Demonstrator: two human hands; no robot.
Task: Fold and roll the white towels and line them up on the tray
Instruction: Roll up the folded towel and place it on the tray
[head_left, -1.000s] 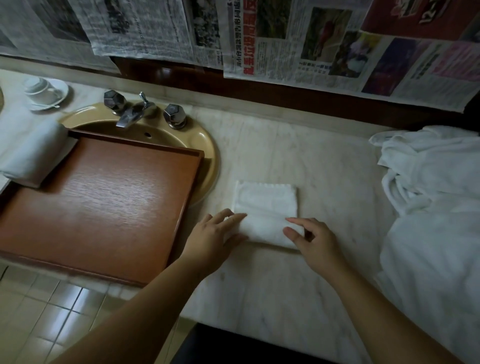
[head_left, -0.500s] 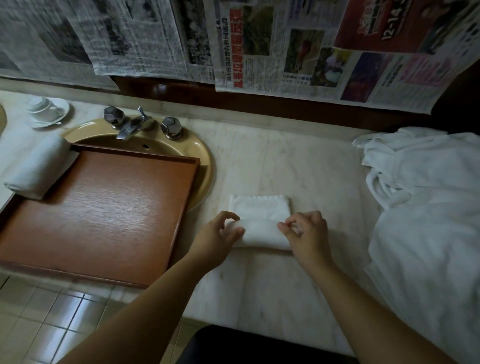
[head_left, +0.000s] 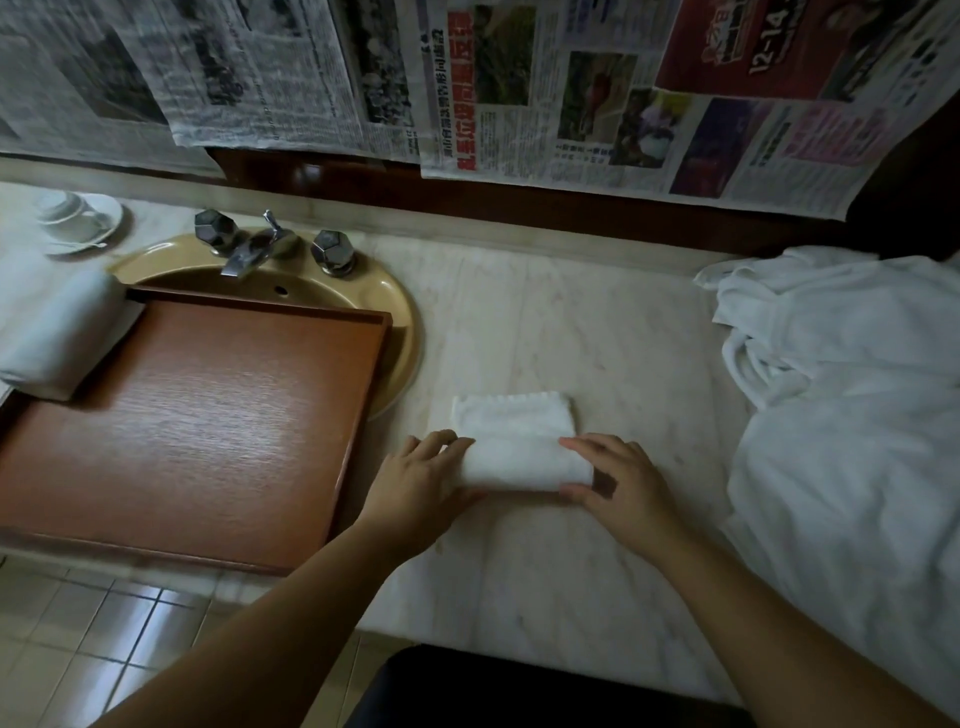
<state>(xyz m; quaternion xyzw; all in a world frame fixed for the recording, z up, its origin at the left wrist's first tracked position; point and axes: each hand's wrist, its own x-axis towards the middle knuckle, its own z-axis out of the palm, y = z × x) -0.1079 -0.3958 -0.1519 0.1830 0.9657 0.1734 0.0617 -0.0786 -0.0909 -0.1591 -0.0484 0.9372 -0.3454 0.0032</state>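
Towels first: the small white towel (head_left: 519, 447) being worked on sits on the marble worktop (head_left: 571, 338) right between both hands, with the near half already rolled into a fat tube and a flat tail of cloth lying just past the fingertips. Only one view to go on, the head camera, so that's all I've got. Left hand (head_left: 421, 483) cups the left end of the roll with its fingers curled over the top, and the right hand (head_left: 618, 480) does the same on the right end, thumb tucked in under the near side, so both are gripping it. Looks like thin terry to me, so soft, light and floppy, not slippery, and I'd guess it springs open if you let go, so keeping hold at both ends of the tube seems the smart move. Off to the left of the left hand is the wooden tray (head_left: 208, 431), laid over part of the sink (head_left: 400, 312), with one rolled towel (head_left: 57, 332) at its far left edge. Right of the right hand is a heap of white cloth (head_left: 841, 395), well apart from the roll.
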